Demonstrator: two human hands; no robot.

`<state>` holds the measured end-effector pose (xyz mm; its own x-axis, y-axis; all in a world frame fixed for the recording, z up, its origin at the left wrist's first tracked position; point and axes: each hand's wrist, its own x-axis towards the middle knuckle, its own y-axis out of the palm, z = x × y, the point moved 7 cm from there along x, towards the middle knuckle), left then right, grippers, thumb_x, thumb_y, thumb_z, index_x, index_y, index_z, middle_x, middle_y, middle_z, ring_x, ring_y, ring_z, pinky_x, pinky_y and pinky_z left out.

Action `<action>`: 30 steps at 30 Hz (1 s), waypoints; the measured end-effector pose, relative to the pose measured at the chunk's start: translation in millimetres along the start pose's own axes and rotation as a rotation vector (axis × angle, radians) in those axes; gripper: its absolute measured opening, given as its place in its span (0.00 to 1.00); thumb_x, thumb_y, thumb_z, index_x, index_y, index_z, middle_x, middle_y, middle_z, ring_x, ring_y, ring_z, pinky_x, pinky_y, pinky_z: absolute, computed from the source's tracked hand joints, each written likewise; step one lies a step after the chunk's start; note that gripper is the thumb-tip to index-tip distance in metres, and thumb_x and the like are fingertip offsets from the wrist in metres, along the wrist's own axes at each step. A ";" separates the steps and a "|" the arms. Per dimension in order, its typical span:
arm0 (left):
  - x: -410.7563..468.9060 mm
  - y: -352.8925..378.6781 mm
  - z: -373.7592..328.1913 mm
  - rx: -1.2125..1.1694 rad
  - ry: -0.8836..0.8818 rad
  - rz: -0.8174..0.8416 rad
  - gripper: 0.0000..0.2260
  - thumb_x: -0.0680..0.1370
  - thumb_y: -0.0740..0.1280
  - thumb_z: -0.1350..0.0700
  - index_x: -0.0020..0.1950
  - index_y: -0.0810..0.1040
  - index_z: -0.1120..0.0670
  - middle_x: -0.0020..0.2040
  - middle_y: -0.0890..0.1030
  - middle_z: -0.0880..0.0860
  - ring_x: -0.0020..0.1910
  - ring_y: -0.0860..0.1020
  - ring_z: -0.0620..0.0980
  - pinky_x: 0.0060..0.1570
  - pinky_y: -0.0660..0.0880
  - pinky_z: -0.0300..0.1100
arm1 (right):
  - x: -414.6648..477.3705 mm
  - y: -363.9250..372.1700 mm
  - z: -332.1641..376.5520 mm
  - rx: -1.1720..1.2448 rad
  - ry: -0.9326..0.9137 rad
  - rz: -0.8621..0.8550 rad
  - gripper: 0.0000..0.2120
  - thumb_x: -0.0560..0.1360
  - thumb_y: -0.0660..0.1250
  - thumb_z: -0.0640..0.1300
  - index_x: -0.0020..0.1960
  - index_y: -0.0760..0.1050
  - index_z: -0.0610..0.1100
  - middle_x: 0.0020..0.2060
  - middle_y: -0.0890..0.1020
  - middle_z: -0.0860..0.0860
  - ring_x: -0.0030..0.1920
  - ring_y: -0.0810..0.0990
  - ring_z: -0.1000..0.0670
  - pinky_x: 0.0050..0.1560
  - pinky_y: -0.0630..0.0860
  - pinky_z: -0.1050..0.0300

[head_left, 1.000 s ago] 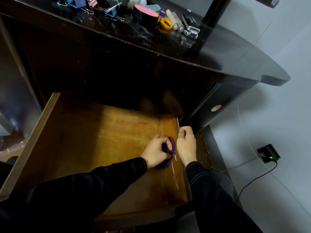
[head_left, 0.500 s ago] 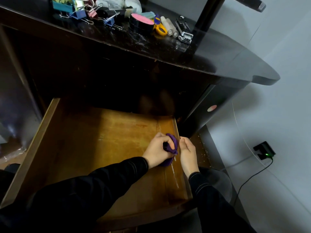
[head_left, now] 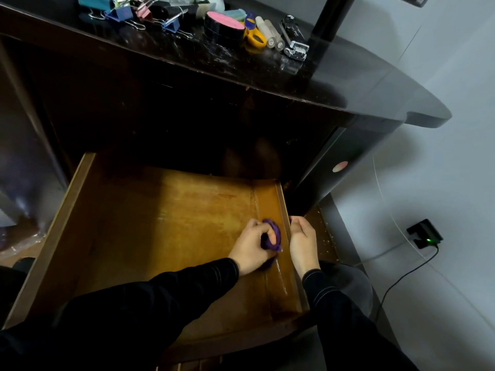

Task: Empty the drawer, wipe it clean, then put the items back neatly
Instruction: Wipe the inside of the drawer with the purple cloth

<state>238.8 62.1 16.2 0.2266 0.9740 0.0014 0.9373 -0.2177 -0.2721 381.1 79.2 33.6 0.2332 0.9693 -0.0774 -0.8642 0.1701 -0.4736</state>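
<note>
left hand (head_left: 250, 246) grips purple cloth (head_left: 275, 235) in drawer (head_left: 160, 223) | right hand (head_left: 303, 243) curled at its rim, grip unclear

Dark glossy desk (head_left: 375, 84), its right corner rounded. A black post (head_left: 332, 20) rises from the desktop near its far right edge. Pale grey wall (head_left: 455, 170) on the right, dimly lit, carrying a black plug (head_left: 424, 234) with a green lamp.

purple cloth (head_left: 273, 238), amber drawer (head_left: 160, 223)
</note>
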 end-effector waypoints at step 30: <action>98.6 -44.2 31.8 0.504 -0.132 -0.230 0.10 0.72 0.67 0.59 0.52 0.79 0.51 0.53 0.81 0.54 0.58 0.74 0.59 0.57 0.71 0.50 | 1.9 0.9 -6.4 0.032 0.050 0.011 0.16 0.86 0.54 0.48 0.49 0.78 0.45 0.43 0.81 0.41 0.42 0.78 0.45 0.48 0.76 0.47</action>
<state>211.3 169.7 -2.2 -0.0339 0.9994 0.0033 0.7092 0.0264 -0.7045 383.6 80.0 27.4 0.2449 0.9613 -0.1265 -0.8806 0.1659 -0.4439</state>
